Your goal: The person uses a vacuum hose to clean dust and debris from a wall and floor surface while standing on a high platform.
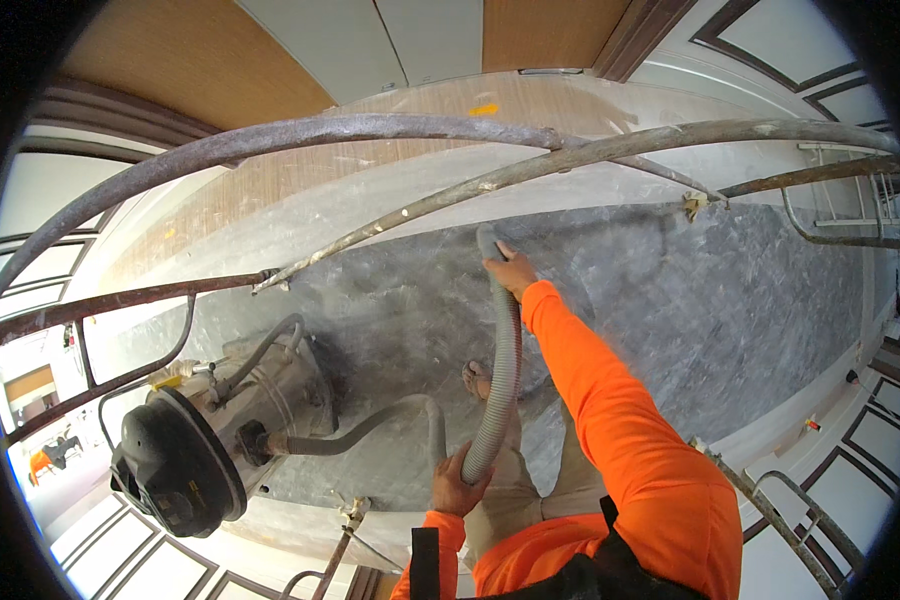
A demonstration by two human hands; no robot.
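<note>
Both my hands hold a grey ribbed vacuum hose. My right hand, at the end of the stretched-out right arm, is closed round the hose near its bent far end. Close to my body, my left hand grips a lower stretch of it. From there the hose loops left to the side port of a drum-shaped vacuum cleaner, which has a black top and a dusty metal body. Under the far end of the hose lies a grey, dust-smeared surface.
Metal scaffold tubes arch across the far side, with rusty side frames at left and another frame at lower right. One of my feet stands beside the hose. Beyond are a wooden panel and white panelled walls.
</note>
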